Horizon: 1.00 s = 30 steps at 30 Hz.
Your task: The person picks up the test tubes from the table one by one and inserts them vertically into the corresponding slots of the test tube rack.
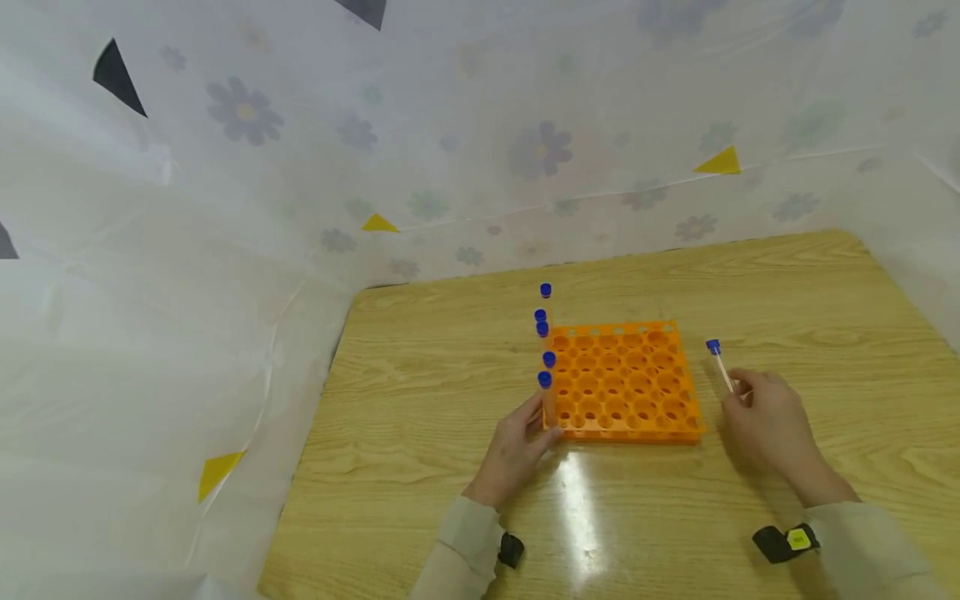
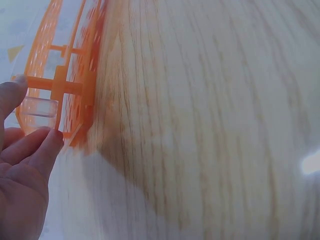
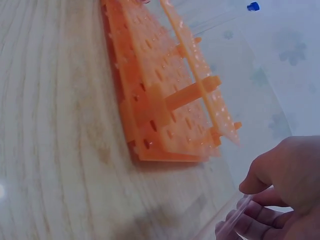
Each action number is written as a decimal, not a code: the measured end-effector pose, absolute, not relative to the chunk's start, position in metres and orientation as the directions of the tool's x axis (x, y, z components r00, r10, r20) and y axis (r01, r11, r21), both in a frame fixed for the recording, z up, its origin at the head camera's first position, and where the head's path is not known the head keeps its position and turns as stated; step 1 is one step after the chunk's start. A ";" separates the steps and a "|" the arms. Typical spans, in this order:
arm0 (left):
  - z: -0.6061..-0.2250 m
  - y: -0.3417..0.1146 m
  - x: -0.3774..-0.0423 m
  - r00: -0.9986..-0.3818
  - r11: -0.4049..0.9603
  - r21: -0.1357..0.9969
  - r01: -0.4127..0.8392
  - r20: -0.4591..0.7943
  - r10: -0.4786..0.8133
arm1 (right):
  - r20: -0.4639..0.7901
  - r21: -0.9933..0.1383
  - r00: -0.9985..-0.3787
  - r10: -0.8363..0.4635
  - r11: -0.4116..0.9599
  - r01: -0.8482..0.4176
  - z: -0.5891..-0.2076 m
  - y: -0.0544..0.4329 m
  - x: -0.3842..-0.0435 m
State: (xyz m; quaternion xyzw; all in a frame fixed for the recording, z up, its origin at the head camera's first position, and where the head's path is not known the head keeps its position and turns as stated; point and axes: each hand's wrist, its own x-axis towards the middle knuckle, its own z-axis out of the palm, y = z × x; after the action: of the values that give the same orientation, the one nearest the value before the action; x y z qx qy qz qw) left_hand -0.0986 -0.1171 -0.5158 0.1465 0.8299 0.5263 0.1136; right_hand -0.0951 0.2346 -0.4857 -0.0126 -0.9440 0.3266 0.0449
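Observation:
An orange test tube rack (image 1: 611, 383) lies on the wooden table, its top full of round holes. Several clear tubes with blue caps (image 1: 545, 379) stand upright in a line along its left side. My left hand (image 1: 513, 450) grips the rack's near left corner, thumb on one side and fingertips on the other; the left wrist view shows a tube end (image 2: 40, 107) between them. To the right of the rack, my right hand (image 1: 772, 421) pinches another clear tube (image 1: 723, 370) between thumb and fingers, tilted, its blue cap (image 1: 713, 346) pointing up and away.
The wood-grain table (image 1: 420, 392) runs out on both sides of the rack and in front of it. White flowered sheeting (image 1: 480, 150) hangs behind it and on the left, marked with yellow triangles (image 1: 380, 223) and dark ones.

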 end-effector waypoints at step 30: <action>-0.517 -0.118 -0.099 -0.933 0.403 0.909 0.103 -0.053 0.356 | 0.382 -0.740 -0.924 -0.017 0.592 -0.318 -0.437 0.172 -0.095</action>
State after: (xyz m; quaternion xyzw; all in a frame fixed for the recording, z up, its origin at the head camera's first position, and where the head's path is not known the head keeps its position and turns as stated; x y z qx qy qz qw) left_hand -0.0994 -0.1175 -0.5174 0.1384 0.8291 0.5283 0.1199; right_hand -0.0946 0.1720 -0.4372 0.0955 -0.8759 0.4412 0.1702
